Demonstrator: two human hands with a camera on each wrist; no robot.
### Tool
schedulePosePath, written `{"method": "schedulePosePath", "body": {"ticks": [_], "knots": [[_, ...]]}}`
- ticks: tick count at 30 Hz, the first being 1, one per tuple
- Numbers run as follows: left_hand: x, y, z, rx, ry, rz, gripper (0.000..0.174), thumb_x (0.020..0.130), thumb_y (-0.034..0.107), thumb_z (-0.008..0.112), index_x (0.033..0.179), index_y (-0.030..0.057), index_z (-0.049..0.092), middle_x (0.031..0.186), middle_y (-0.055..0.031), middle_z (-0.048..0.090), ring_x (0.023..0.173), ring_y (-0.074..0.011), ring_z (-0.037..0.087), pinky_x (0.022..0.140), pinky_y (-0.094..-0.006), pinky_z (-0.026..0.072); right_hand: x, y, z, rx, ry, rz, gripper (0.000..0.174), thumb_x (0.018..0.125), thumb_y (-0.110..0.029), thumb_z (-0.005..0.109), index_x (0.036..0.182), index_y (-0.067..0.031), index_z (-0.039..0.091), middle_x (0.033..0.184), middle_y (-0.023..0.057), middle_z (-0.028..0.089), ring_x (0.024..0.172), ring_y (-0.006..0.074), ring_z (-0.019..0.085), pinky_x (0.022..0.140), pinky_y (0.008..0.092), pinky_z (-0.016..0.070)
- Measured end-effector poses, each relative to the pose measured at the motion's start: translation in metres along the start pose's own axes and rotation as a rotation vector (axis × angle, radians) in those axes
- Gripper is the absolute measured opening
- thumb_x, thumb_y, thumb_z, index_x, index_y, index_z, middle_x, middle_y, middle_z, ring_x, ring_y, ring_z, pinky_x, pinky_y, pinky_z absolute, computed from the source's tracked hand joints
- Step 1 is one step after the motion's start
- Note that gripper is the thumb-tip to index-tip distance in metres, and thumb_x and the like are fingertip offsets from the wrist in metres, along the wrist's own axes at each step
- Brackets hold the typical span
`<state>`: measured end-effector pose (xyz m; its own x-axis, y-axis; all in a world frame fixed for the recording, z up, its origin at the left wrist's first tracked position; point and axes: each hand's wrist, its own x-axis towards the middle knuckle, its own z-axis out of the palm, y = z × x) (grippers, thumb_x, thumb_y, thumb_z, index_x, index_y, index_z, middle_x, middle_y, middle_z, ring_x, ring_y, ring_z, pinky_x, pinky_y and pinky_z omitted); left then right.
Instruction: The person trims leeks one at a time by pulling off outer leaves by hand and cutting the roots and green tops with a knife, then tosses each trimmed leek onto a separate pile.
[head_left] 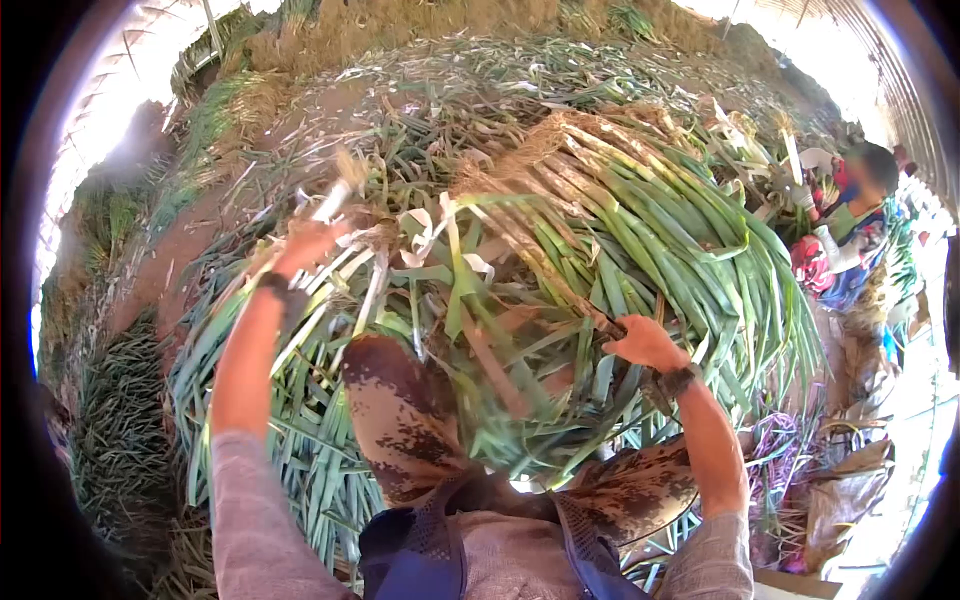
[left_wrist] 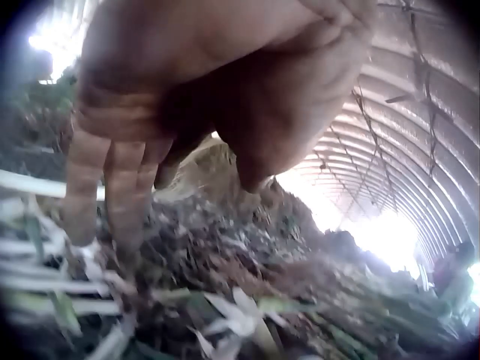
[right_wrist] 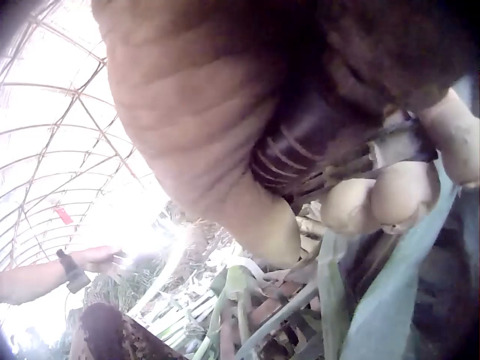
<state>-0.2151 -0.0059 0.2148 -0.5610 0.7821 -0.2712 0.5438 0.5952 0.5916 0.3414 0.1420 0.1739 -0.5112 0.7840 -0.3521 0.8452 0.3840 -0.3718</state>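
My left hand (head_left: 312,245) is blurred, stretched over the pile beside a white stalk with pale roots (head_left: 350,172). In the left wrist view the fingers of that hand (left_wrist: 187,112) hang nearly straight and apart from the thumb, with a white stalk (left_wrist: 37,184) behind them; no grip shows. My right hand (head_left: 648,343) curls round a dark, narrow handle (head_left: 607,326) at the near side of the leafy green stalks (head_left: 650,220). The right wrist view shows the handle's ribbed surface (right_wrist: 289,154) inside the right hand (right_wrist: 217,135), above long green leaves (right_wrist: 382,315).
Cut leaves and pale stalks (head_left: 320,430) lie around my knees. Another person (head_left: 850,235) sits at the right, near a purple net or string heap (head_left: 785,450). Dark green bunches (head_left: 110,430) stand at the left, under a curved ribbed roof (left_wrist: 420,97).
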Motion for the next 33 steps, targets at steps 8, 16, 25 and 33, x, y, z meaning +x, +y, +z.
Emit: {"method": "schedulePosePath", "body": {"ticks": [8, 16, 25, 33], "knots": [[0.042, 0.077, 0.223, 0.575, -0.310, 0.229, 0.092, 0.075, 0.069, 0.070, 0.124, -0.0083, 0.058, 0.115, -0.0284, 0.065, 0.106, -0.0400, 0.065, 0.088, -0.0458, 0.0534, -0.019, 0.020, 0.008, -0.028, 0.170, 0.026, 0.037, 0.076, -0.038, 0.067, 0.096, -0.0068, 0.071, 0.092, 0.0206, 0.070, 0.090, 0.0429, 0.065, 0.083, 0.0487, 0.0521], [0.105, 0.075, 0.179, 0.387, 0.165, 0.154, 0.036, 0.074, 0.014, 0.068, 0.107, 0.0006, 0.063, 0.102, -0.0227, 0.069, 0.096, -0.0418, 0.067, 0.081, -0.0486, 0.0540, 0.033, 0.013, 0.005, -0.150, 0.000, -0.022, 0.039, 0.075, -0.032, 0.065, 0.100, -0.0023, 0.070, 0.091, 0.0233, 0.069, 0.093, 0.0446, 0.064, 0.086, 0.0509, 0.0503], [0.093, 0.126, 0.059, -0.273, 0.451, 0.252, 0.036, 0.085, 0.032, 0.070, 0.098, -0.0011, 0.069, 0.084, -0.0118, 0.071, 0.077, -0.0251, 0.068, 0.072, -0.0376, 0.0525, 0.054, 0.009, -0.008, -0.170, -0.006, -0.034, 0.035, 0.075, -0.032, 0.063, 0.092, -0.0028, 0.071, 0.091, 0.0234, 0.069, 0.091, 0.0442, 0.066, 0.084, 0.0514, 0.0513], [0.045, 0.134, 0.246, -0.407, -0.519, 0.170, 0.028, 0.098, 0.014, 0.053, 0.119, -0.0037, 0.059, 0.102, -0.0128, 0.069, 0.085, -0.0195, 0.070, 0.075, -0.0311, 0.0570, 0.030, 0.011, -0.015, -0.148, -0.107, 0.034, 0.050, 0.075, -0.038, 0.069, 0.111, -0.0028, 0.070, 0.103, 0.0242, 0.069, 0.102, 0.0422, 0.064, 0.094, 0.0482, 0.0493]]}}
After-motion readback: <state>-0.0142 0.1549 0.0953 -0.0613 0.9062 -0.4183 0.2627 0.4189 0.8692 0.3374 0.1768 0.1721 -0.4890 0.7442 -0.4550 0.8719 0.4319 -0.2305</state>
